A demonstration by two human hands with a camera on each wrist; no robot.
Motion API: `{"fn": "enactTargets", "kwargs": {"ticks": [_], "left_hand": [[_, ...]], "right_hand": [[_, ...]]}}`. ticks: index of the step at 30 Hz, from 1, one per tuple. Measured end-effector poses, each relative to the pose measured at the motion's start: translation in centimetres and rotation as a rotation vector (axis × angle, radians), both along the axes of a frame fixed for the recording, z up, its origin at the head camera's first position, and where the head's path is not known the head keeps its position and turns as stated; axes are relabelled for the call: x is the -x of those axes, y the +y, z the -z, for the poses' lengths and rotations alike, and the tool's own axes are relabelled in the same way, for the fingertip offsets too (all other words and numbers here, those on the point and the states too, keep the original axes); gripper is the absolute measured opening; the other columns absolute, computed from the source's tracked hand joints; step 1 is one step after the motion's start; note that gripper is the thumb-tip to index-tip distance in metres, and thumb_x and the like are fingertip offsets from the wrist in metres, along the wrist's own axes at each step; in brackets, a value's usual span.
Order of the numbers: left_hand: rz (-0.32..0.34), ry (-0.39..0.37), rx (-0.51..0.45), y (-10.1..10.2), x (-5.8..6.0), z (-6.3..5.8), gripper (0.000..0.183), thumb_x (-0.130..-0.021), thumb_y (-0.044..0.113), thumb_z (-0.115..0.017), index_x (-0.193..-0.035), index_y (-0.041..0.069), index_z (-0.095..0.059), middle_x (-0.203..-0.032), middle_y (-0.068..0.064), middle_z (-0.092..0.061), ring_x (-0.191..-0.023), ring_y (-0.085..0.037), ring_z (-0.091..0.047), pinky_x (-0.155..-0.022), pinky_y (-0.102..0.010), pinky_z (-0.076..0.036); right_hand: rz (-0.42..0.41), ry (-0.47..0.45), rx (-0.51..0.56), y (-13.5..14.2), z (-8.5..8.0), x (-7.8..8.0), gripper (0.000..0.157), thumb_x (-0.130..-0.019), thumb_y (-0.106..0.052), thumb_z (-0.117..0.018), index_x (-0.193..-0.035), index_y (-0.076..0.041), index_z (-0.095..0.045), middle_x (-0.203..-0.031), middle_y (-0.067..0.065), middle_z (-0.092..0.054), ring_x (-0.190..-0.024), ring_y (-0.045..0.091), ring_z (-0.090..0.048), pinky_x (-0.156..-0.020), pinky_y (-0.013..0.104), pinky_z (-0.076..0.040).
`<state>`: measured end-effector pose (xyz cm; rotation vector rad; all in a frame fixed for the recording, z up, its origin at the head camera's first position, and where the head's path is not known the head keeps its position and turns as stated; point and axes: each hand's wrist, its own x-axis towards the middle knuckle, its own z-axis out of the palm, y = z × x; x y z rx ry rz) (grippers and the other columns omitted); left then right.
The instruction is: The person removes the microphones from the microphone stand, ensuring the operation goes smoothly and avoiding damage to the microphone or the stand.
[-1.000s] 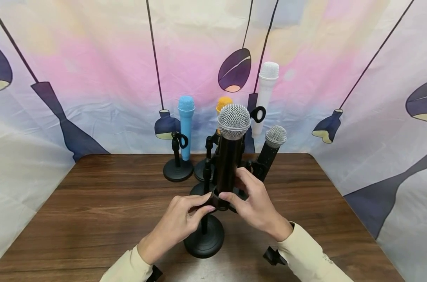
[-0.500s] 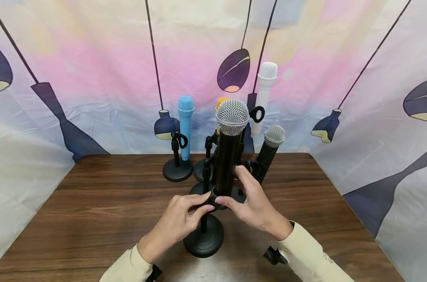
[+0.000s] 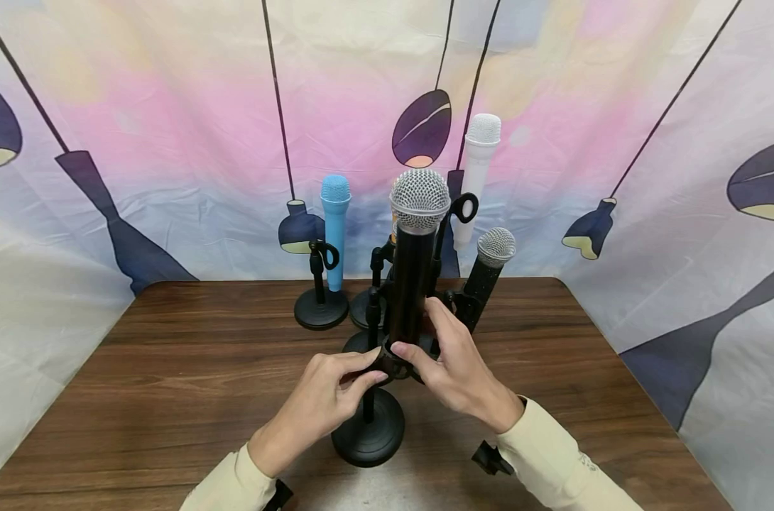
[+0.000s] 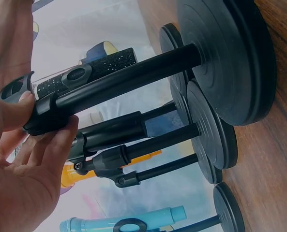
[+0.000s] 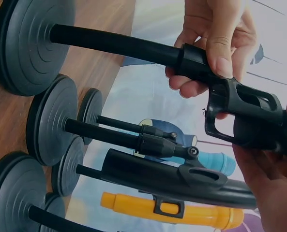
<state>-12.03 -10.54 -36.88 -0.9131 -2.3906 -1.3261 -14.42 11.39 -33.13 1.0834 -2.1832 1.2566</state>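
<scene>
In the head view a black microphone point(image 3: 420, 206) with a silver mesh head stands nearly upright at the middle. My right hand point(image 3: 460, 362) grips it near its lower end, thumb across the front. That lower end sits at the ring of a black microphone clip point(image 5: 218, 108) on the nearest desk stand point(image 3: 369, 429). My left hand point(image 3: 326, 394) pinches the stand's top just below the clip; the left wrist view shows the thumb and fingers of the left hand point(image 4: 32, 164) round this joint. The right fingertips are partly hidden behind the microphone.
Behind are several round-based stands holding a blue microphone point(image 3: 336, 227), a white microphone point(image 3: 479, 177), a speckled black microphone point(image 3: 486, 277) and an orange microphone point(image 5: 182, 211). A black handle point(image 5: 153, 176) sits in another clip. The wooden table point(image 3: 170, 397) ends at a patterned curtain point(image 3: 202, 142).
The microphone has risen a little and shifted slightly left with my right hand, its lower end drawing up within the clip. My left hand has stayed on the stand.
</scene>
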Motion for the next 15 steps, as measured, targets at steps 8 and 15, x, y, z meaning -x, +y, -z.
{"fn": "enactTargets", "kwargs": {"ticks": [8, 15], "left_hand": [[0.003, -0.002, 0.0, 0.08, 0.01, 0.0, 0.039, -0.095, 0.014, -0.072, -0.133, 0.007, -0.067, -0.116, -0.006, -0.074, -0.052, 0.005, -0.043, -0.05, -0.021, -0.045], [0.0, 0.01, -0.008, -0.01, -0.05, 0.05, 0.039, -0.095, 0.014, -0.073, -0.133, 0.009, -0.068, -0.112, -0.004, -0.075, -0.054, 0.004, -0.045, -0.05, -0.02, -0.045]], "right_hand": [[-0.082, -0.018, 0.035, 0.2, -0.03, 0.1, 0.059, -0.089, 0.0, -0.077, -0.14, -0.005, -0.049, -0.126, 0.009, -0.058, -0.112, 0.021, -0.063, -0.092, 0.035, -0.054], [0.017, 0.061, -0.03, -0.03, -0.17, -0.02, 0.047, -0.094, -0.009, -0.074, -0.135, -0.004, -0.052, -0.118, 0.006, -0.062, -0.102, 0.016, -0.064, -0.083, 0.04, -0.054]]}}
